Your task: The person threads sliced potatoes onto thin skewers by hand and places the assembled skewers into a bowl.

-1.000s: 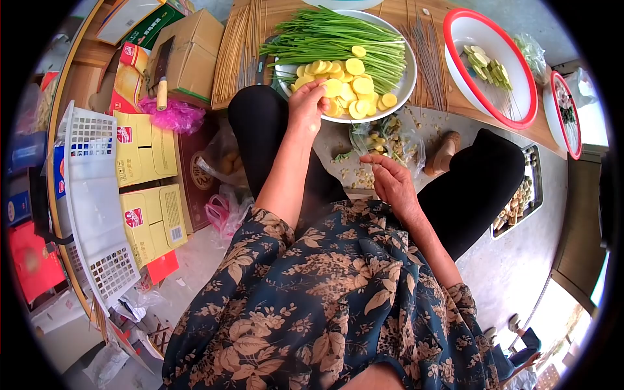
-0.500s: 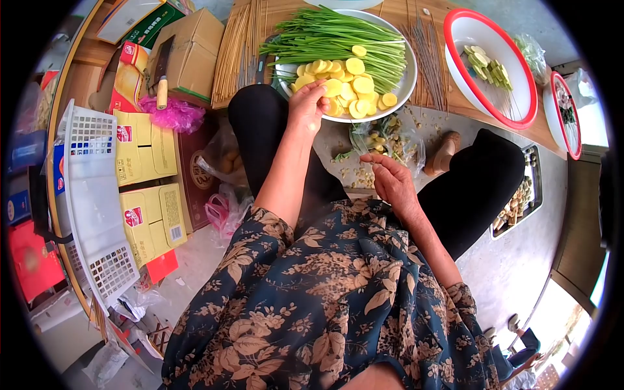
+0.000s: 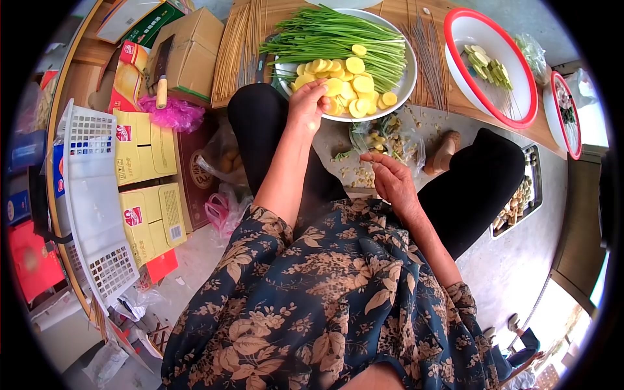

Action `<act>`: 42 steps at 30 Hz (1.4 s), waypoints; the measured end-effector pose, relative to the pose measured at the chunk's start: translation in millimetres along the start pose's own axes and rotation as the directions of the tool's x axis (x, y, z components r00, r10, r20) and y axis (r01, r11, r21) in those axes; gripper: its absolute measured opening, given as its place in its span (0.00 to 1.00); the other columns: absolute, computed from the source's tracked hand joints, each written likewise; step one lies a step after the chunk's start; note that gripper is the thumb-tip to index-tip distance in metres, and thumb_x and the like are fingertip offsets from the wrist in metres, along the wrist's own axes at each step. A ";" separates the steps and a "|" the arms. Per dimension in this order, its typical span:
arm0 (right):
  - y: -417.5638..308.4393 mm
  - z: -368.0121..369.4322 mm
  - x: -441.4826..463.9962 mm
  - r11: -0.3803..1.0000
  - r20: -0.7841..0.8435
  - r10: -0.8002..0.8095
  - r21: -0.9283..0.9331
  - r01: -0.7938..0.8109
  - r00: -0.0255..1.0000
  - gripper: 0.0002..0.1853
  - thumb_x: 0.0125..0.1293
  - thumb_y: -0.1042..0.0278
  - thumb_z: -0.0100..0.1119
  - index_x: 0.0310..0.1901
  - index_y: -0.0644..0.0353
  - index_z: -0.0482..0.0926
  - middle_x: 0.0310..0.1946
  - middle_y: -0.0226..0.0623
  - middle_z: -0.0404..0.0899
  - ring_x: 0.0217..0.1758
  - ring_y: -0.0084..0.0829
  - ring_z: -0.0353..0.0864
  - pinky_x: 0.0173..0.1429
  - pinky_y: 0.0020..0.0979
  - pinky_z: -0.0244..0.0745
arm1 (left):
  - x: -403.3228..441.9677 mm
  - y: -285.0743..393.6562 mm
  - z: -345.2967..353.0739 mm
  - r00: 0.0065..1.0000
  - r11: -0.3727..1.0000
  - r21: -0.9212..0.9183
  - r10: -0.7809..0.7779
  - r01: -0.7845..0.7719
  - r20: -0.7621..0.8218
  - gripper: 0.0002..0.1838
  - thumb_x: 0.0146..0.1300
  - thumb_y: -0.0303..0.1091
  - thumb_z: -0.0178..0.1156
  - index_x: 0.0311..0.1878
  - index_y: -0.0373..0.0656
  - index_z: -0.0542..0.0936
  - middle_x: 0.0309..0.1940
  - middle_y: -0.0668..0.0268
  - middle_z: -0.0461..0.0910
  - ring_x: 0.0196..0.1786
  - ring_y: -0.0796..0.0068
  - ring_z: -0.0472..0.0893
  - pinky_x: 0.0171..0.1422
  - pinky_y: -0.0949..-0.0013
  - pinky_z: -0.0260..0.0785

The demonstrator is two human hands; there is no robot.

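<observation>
Head view: the left hand (image 3: 307, 105) has its thumb and fingers clamped on 1 yellow potato slice (image 3: 333, 87), held at the near edge of the white round platter (image 3: 411, 77). The right hand (image 3: 395, 185), lower and to the right of that grip, has its thumb and forefinger pinched together on a thin pale stick (image 3: 361, 151), its far end too faint to trace.

Just beyond the left grip, the piled potato slices (image 3: 363, 85) lie on the platter, with long green chives (image 3: 338, 40) behind them. Left of the left grip, bamboo skewers (image 3: 235, 55) lie on the wooden table (image 3: 383, 14); thin dark skewers (image 3: 430, 62) lie right of the platter. Farther right are 2 red-rimmed basins, the larger basin (image 3: 533, 107) holding pale green-edged slices (image 3: 487, 66). Beyond the right grip, a clear plastic bag (image 3: 411, 148) and scattered scraps (image 3: 356, 174) lie on the floor.
</observation>
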State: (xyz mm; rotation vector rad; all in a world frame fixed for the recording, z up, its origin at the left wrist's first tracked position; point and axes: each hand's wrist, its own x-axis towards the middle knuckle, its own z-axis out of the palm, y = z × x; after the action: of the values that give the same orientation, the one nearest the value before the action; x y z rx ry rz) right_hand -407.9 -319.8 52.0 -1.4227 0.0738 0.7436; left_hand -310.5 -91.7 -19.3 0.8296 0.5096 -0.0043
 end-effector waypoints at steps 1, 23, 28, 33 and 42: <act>0.2 -0.1 0.1 1.000 0.000 0.000 0.000 0.000 1.000 0.14 0.71 0.71 0.44 0.52 0.63 0.77 0.14 0.15 0.59 0.14 0.10 0.55 0.20 0.16 0.49 | -0.1 0.0 0.0 1.000 1.000 0.004 0.001 -0.001 -0.008 0.09 0.62 0.23 0.57 0.47 0.37 0.76 0.29 0.68 0.76 0.24 0.79 0.72 0.26 0.78 0.65; 1.1 -6.1 -11.4 1.000 0.013 -0.011 0.005 0.011 1.000 0.14 0.72 0.70 0.45 0.52 0.63 0.77 0.14 0.16 0.60 0.14 0.11 0.55 0.20 0.17 0.49 | 4.2 1.6 -4.6 0.987 0.990 0.046 0.136 -0.132 -0.087 0.09 0.62 0.23 0.59 0.46 0.38 0.76 0.29 0.68 0.77 0.24 0.79 0.73 0.28 0.78 0.69; -6.2 -5.2 -11.8 0.999 -0.015 -0.026 0.039 0.027 1.000 0.14 0.72 0.70 0.44 0.52 0.64 0.76 0.15 0.15 0.60 0.15 0.10 0.54 0.20 0.16 0.47 | -3.9 -4.7 2.2 1.000 0.992 0.124 0.024 -0.022 -0.015 0.10 0.63 0.25 0.59 0.47 0.37 0.76 0.29 0.68 0.76 0.26 0.80 0.73 0.30 0.78 0.67; -6.8 -4.0 -10.1 1.000 -0.018 -0.021 -0.006 0.021 1.000 0.14 0.72 0.70 0.43 0.52 0.64 0.76 0.15 0.15 0.59 0.16 0.10 0.54 0.21 0.16 0.48 | -7.1 -8.0 5.6 1.000 0.990 0.138 0.027 -0.029 0.013 0.10 0.63 0.26 0.59 0.48 0.37 0.76 0.31 0.69 0.76 0.27 0.80 0.73 0.31 0.78 0.67; -15.5 -7.7 -4.1 0.993 -0.016 0.027 -0.118 -0.029 1.000 0.14 0.71 0.71 0.45 0.53 0.65 0.75 0.15 0.20 0.63 0.16 0.13 0.59 0.21 0.18 0.53 | -17.4 -1.0 15.9 1.000 0.959 0.281 0.030 -0.026 -0.009 0.09 0.64 0.29 0.59 0.47 0.41 0.77 0.38 0.71 0.77 0.36 0.81 0.75 0.36 0.76 0.70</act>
State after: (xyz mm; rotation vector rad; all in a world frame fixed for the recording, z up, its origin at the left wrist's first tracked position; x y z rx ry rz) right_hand -400.3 -328.0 65.8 -1.5425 0.0618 0.7710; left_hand -319.2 -106.9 -3.5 1.1161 0.5166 -0.0462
